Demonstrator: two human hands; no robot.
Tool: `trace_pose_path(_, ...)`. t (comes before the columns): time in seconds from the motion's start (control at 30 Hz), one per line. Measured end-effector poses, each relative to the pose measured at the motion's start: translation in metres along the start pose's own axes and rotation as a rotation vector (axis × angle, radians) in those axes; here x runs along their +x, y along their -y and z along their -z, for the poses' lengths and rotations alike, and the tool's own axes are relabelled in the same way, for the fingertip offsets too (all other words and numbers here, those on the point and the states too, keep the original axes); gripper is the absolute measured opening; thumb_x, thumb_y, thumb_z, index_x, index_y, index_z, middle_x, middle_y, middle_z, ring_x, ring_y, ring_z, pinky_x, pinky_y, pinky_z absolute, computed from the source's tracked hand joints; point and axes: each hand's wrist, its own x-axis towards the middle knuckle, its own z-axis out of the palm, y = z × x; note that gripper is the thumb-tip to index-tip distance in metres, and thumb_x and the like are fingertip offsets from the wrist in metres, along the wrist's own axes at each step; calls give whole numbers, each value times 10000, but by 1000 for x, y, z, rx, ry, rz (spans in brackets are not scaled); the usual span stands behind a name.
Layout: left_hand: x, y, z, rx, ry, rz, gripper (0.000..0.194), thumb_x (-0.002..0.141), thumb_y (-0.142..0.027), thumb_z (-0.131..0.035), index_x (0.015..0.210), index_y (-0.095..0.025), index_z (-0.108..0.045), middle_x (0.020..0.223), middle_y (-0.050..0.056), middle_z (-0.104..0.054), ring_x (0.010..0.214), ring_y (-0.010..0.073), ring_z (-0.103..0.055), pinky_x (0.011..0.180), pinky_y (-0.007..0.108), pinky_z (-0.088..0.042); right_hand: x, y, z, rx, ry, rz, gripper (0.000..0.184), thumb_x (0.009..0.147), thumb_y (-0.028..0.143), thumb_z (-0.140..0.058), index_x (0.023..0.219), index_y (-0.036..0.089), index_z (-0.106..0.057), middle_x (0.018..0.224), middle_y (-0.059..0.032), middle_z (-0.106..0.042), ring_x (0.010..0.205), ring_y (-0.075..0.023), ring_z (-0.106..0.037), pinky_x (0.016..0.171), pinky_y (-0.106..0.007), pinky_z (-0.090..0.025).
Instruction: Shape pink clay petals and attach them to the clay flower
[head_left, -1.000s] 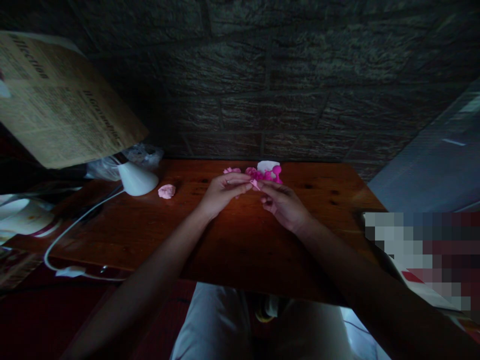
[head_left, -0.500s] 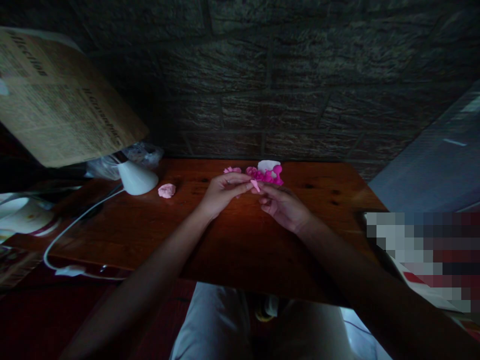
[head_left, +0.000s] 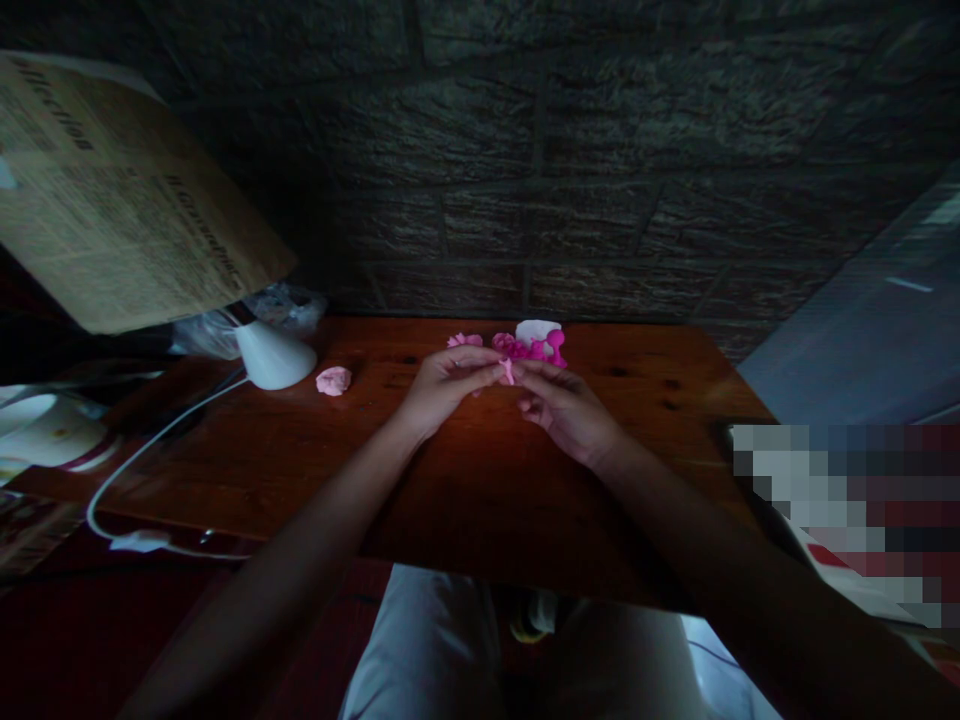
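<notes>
A small pink petal-like piece is pinched between the fingertips of both hands above the table. My left hand grips it from the left, and a ring shows on one finger. My right hand holds it from the right, its lower fingers curled in. Just behind the hands lie bright pink scalloped pieces and a white piece. A lighter pink ruffled piece sits behind my left hand, partly hidden by it. What the pink pieces are made of I cannot tell.
A crumpled pale pink lump rests on the wooden table, beside a lamp with a white base and newsprint shade. Its white cord hangs over the front edge. A white cup stands far left; a stone wall rises behind.
The small pink piece has turned and changed outline slightly between my fingertips. Both hands stay in nearly the same place, with only small finger movements.
</notes>
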Motion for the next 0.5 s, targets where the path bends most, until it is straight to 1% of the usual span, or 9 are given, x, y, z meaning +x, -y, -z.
trace_pose_path(0.13, 0, -1, 0, 17, 2, -25, 222, 707, -319, -867, 884, -207, -795, 990, 63, -761, 783, 132, -641, 554, 213, -431, 0, 0, -1, -18, 13, 21, 339, 605, 442, -924, 879, 287, -798, 872, 21, -735, 574, -59, -559, 544, -220, -420)
trace_pose_path(0.27, -1, -4, -1, 19, 8, -59, 234, 700, -302, -879, 896, -209, -790, 1015, 68, -777, 802, 143, -674, 583, 226, -472, 0, 0, -1, -26, 34, 35, 346, 616, 442, -919, 904, 292, -799, 836, 30, -723, 567, -53, -566, 523, -205, -409)
trace_pose_path(0.37, -1, -7, -2, 25, -8, -71, 256, 678, -303, -900, 885, -205, -786, 1016, 71, -782, 856, 161, -694, 670, 258, -536, -1, 0, -1, -30, 43, 50, 333, 641, 435, -908, 921, 293, -799, 838, 28, -727, 566, -54, -563, 514, -205, -406)
trace_pose_path(0.5, -1, -8, -3, 46, -9, -116, 295, 649, -312, -922, 883, -202, -779, 970, 55, -782, 904, 168, -705, 861, 326, -577, -1, 0, -2, -27, 55, 56, 311, 655, 430, -902, 919, 300, -801, 807, 36, -714, 566, -52, -561, 512, -201, -403)
